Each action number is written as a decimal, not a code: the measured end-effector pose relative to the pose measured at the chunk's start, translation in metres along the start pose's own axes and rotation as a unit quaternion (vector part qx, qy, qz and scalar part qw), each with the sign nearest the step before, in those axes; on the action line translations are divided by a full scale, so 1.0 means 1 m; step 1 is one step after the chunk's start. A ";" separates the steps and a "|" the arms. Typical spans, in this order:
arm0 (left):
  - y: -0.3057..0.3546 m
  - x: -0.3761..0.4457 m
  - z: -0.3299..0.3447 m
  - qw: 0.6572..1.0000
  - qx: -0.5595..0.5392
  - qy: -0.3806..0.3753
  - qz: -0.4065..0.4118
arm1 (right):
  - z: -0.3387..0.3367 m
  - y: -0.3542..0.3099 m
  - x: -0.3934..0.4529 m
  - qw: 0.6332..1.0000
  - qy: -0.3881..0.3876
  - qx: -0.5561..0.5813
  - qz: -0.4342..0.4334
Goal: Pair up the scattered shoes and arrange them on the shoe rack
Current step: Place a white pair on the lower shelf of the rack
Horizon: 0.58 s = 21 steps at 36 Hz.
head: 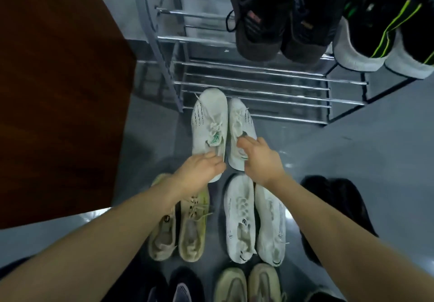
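Hands: we see both arms reaching forward over the floor [375, 160], each hand on one shoe of a white pair.
Left hand [199, 172]: its fingers [211, 154] lie curled over the heel end of the left white shoe [210, 123], gripping it from above.
Right hand [260, 158]: its fingers [244, 142] curl into the opening of the right white shoe [240, 123], clamped on its collar.
White pair: we find the two shoes side by side, toes pointing at the shoe rack [258, 85], just in front of its lowest bars; whether they rest on the floor or are lifted we cannot tell.
Rack: a metal frame with chrome bars; on an upper tier stand a dark pair [277, 19] and, to its right, a black pair with green stripes and pale soles [380, 24].
Floor, near us: a beige pair [178, 229] under the left forearm, a second white pair [254, 219] under the right wrist, an olive pair [246, 283] at the bottom edge, dark shoes [178, 287] bottom left, a black shoe [338, 207] at right.
Left side: a brown wooden panel [58, 90].
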State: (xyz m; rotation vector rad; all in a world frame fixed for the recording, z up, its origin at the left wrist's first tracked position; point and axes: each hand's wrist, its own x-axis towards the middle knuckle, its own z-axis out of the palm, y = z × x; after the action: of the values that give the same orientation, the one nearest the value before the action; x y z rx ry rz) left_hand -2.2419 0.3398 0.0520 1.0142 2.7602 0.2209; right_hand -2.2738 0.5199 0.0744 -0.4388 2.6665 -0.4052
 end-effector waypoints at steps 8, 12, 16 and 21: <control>-0.007 -0.005 0.056 0.995 0.007 0.094 0.034 | 0.056 0.015 0.009 0.995 0.078 -0.053 -0.034; -0.014 -0.009 0.076 0.990 0.059 0.120 0.048 | 0.083 0.024 0.013 0.987 0.139 -0.047 -0.060; -0.015 -0.015 0.094 0.983 0.082 0.148 0.065 | 0.111 0.026 0.016 0.979 0.179 -0.048 -0.079; -0.022 -0.021 0.111 0.979 0.084 0.171 0.072 | 0.138 0.030 0.017 0.972 0.211 -0.062 -0.079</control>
State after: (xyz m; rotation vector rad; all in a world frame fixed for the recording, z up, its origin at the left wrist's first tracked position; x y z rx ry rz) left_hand -2.2142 0.3178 -0.0570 1.3349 3.0560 0.2030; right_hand -2.2360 0.5116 -0.0625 -0.6705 3.0920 -0.4198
